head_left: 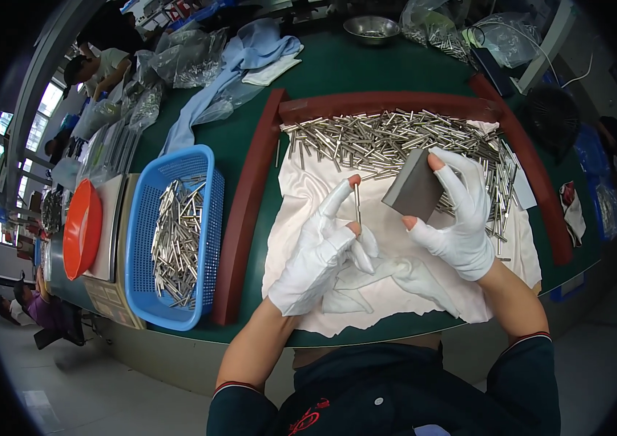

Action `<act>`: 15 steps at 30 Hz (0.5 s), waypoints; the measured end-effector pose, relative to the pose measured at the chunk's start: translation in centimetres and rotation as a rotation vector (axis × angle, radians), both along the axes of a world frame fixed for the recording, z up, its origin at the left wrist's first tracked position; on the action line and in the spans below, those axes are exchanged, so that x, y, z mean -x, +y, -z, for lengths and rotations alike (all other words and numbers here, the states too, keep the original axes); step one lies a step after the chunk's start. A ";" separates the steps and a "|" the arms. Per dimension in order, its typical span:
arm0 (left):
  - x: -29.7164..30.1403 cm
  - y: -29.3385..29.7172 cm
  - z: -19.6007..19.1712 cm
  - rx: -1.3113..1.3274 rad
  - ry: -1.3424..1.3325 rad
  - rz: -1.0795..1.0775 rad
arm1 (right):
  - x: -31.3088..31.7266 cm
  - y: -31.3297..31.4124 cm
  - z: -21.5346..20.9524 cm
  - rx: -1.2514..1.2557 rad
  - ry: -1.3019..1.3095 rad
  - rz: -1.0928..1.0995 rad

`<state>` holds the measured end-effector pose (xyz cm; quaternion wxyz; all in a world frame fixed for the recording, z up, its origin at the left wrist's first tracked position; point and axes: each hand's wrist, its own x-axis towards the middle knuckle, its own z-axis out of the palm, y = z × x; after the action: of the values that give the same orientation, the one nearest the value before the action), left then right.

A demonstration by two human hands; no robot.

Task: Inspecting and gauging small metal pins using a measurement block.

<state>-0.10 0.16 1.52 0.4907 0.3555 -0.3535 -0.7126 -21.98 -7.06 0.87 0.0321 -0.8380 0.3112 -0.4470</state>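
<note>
My left hand (327,243), in a white glove with bare fingertips, pinches a slim metal pin (358,205) upright between thumb and index finger. In my right hand (465,218), gloved the same way, is a flat dark grey block (416,187), tilted and gripped between thumb and fingers. Pin and block are apart, with a small gap between them. Beyond both hands, a heap of similar metal pins (388,138) spreads over a pale cloth (301,196). A crumpled white cloth (403,280) lies under and beside my left hand.
Dark red bars (247,218) frame the cloth on the green table (323,65). Left of them stands a blue basket (208,240) holding many pins, then a red-orange bowl (82,229). A metal bowl (372,29) sits at the back. Other people (101,69) are at far left.
</note>
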 end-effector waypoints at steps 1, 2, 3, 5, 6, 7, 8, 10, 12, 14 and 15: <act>-0.4 -0.2 0.0 0.002 -0.008 0.003 | -0.1 -0.2 0.0 -0.007 -0.008 0.005; -0.8 -0.5 -0.1 0.055 -0.172 -0.085 | -0.1 -0.4 0.0 -0.006 -0.016 0.008; -1.3 -0.8 -0.1 0.108 -0.337 -0.173 | -0.1 -0.7 -0.1 -0.012 -0.015 0.026; -2.0 -1.0 -0.3 0.124 -0.465 -0.290 | 0.1 -0.8 -0.2 -0.010 -0.027 0.067; -2.5 -1.3 -0.4 0.136 -0.580 -0.408 | 0.2 -0.9 -0.3 -0.005 -0.042 0.067; -3.4 -1.5 0.4 0.213 -0.629 -0.491 | 0.1 -1.0 -0.3 -0.015 -0.045 0.069; -4.1 -1.6 0.8 0.213 -0.643 -0.501 | 0.1 -1.1 -0.3 -0.023 -0.050 0.071; -5.0 -1.9 0.8 0.339 -0.930 -0.578 | 0.3 -1.1 -0.6 -0.018 -0.056 0.075; -5.6 -1.4 0.6 0.391 -1.097 -0.617 | 0.3 -1.0 -0.8 -0.020 -0.050 0.082; -5.0 -1.4 0.0 0.334 -1.005 -0.553 | 0.9 -0.9 -0.9 -0.002 -0.026 0.114; -4.6 -1.2 0.1 0.283 -0.889 -0.551 | 1.0 -0.7 -0.8 -0.008 -0.029 0.110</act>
<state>4.49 -1.07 1.43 0.5056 0.6328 -0.5132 -0.2837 -22.96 -7.76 1.68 0.0151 -0.8130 0.3580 -0.4589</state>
